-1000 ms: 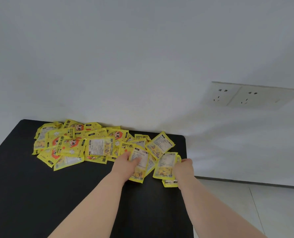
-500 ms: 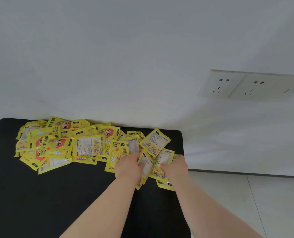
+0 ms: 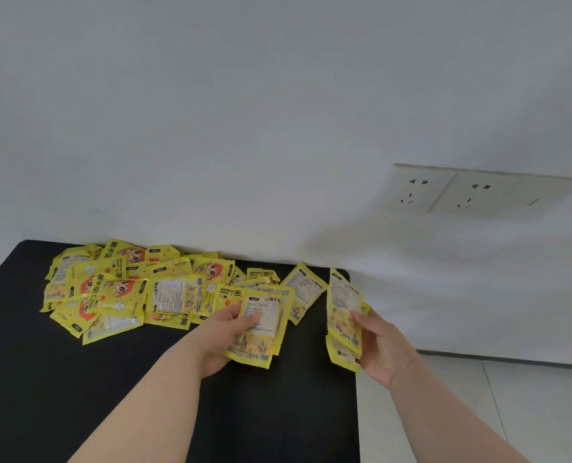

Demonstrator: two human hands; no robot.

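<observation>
- Left hand [image 3: 226, 332] grips a small stack of flat yellow plastic sachets [image 3: 259, 329], with the thumb pressed on top. It holds the stack low over the right part of the black matte desk [image 3: 77, 396].
- Right hand [image 3: 381, 345] pinches a second bundle of yellow sachets [image 3: 343, 312], held almost upright at the right edge of the desk.
- The film looks smooth and glossy, so I think the sachets in one bundle can slide on each other. A loose pinch may let the lower ones slip out.
- The lowest sachet of the right bundle already sticks out under the others. I judge it would be the first to escape.
- This bundle hangs at the desk's edge, so a lost sachet would probably land on the pale tiled floor [image 3: 528, 412] and not on the desk.
- A big heap of yellow sachets [image 3: 127, 289] lies at the far side of the desk against the white wall [image 3: 278, 128], with many overlapping. A careless forearm could push some over the back or scatter them.
- Each sachet is a thin rectangle with flat sealed borders and a slightly puffed middle. Some show a red-haired cartoon face, others a white printed label.
- They seem light and easy to bend, so a hard squeeze may crease them.
</observation>
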